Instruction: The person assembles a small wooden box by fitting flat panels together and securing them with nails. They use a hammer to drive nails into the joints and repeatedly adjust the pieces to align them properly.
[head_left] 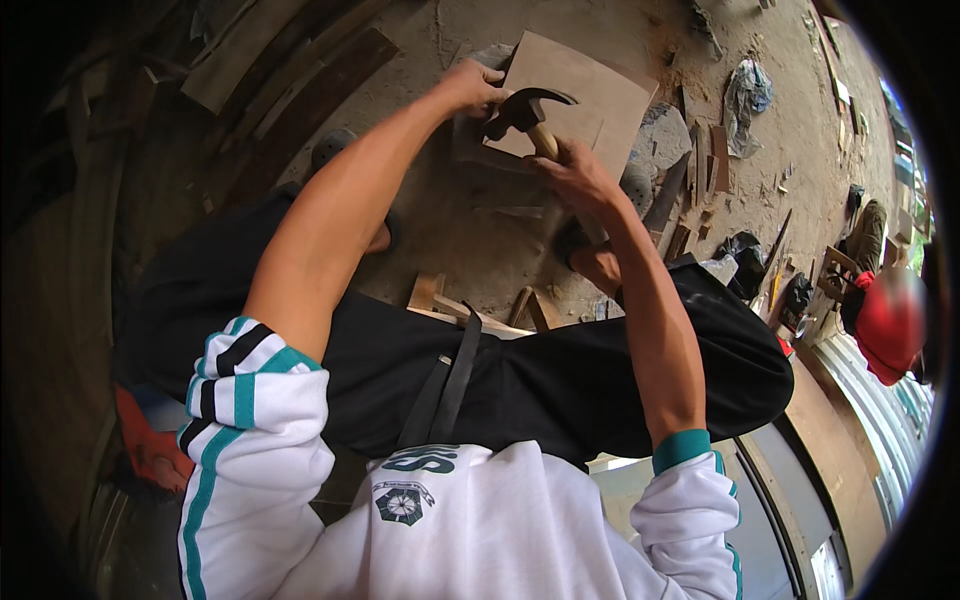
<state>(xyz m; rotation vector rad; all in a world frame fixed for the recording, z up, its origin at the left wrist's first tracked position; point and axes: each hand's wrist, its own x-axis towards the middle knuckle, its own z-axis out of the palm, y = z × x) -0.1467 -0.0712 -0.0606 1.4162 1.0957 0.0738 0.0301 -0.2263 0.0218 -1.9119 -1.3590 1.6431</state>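
Note:
A claw hammer (527,108) with a dark metal head and a pale wooden handle is in my right hand (582,178), whose fingers wrap round the handle. Its head hangs over the near left part of a flat, light brown wooden board (600,95). My left hand (470,88) is closed at the board's left edge, the thumb and fingers beside the hammer head. What lies under the hammer head is hidden. The board rests raised above the ground in front of me, on a support that is mostly in shadow.
Long dark planks (310,110) lie at the left. Wood offcuts (715,160) and a crumpled plastic bag (747,105) are scattered on the dirt floor at the right. Small wooden pieces (427,292) lie near my lap. Another person in a red top (888,325) is at the far right.

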